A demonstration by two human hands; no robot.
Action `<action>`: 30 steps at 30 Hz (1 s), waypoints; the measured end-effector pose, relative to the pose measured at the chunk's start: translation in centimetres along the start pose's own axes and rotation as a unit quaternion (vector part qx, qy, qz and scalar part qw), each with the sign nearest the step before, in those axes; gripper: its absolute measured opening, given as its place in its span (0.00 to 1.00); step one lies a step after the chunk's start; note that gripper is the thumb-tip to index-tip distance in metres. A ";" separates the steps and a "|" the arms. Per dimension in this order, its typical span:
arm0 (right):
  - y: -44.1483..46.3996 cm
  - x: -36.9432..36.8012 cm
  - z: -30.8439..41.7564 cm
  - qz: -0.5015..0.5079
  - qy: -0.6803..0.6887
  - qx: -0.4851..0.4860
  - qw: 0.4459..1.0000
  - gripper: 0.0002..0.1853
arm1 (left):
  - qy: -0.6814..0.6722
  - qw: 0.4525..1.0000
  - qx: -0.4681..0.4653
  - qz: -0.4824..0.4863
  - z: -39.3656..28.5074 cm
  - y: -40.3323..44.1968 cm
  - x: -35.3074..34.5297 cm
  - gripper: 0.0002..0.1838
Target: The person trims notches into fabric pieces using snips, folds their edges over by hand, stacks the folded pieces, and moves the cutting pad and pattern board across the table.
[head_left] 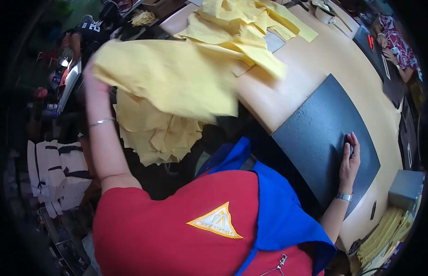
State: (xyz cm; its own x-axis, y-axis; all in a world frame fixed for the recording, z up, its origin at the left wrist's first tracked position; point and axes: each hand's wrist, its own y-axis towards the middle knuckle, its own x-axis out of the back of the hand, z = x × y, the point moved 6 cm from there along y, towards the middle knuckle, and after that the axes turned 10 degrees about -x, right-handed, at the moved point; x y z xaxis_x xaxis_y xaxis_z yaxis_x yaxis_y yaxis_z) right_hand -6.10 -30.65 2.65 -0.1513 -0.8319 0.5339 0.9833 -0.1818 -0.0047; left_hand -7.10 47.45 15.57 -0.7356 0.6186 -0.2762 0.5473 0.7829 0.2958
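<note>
My left hand (95,78), blurred and partly covered, grips the edge of a yellow sheet (168,78) of cloth or thin leather. The sheet is spread in the air and smeared by motion. Just below it hangs a thick bunch of yellow pieces (161,138) with ragged edges. On the dark mat (324,124), at its right part, rests my right hand (351,161). Its fingers are stretched out, with the thumb side up, and I see nothing held in it. A crumpled heap of yellow sheets (232,27) lies at the table's far end.
The mat lies on a pale table (264,101). A dark pen-like tool (373,209), a grey box (405,188) and stacked yellow pieces (384,237) are at the right. A white cup (324,15) stands far back. Another person (395,41) works across the table; bundled white pieces (60,175) are at left.
</note>
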 end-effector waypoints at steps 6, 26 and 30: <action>0.0 -0.2 1.0 -0.023 -0.109 0.056 0.992 0.22 | 0.132 0.944 -0.211 -0.217 -12.9 0.5 5.8 0.23; -1.0 -0.3 3.6 -0.069 -0.142 0.086 0.984 0.17 | 0.355 0.792 -0.340 0.360 11.2 -12.0 -30.0 0.15; -1.0 -0.2 3.6 -0.086 -0.143 0.102 0.981 0.15 | 0.381 0.702 -0.381 0.465 13.0 -16.5 -40.3 0.15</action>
State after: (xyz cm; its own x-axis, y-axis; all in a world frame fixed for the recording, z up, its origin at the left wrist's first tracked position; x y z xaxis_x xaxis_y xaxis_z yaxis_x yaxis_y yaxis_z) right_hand -6.66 -28.44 5.59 -0.3112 -0.6117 0.7273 0.9498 -0.1736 0.2604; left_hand 18.70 10.50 9.90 -0.3612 0.3959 0.8443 0.7734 -0.3786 0.5084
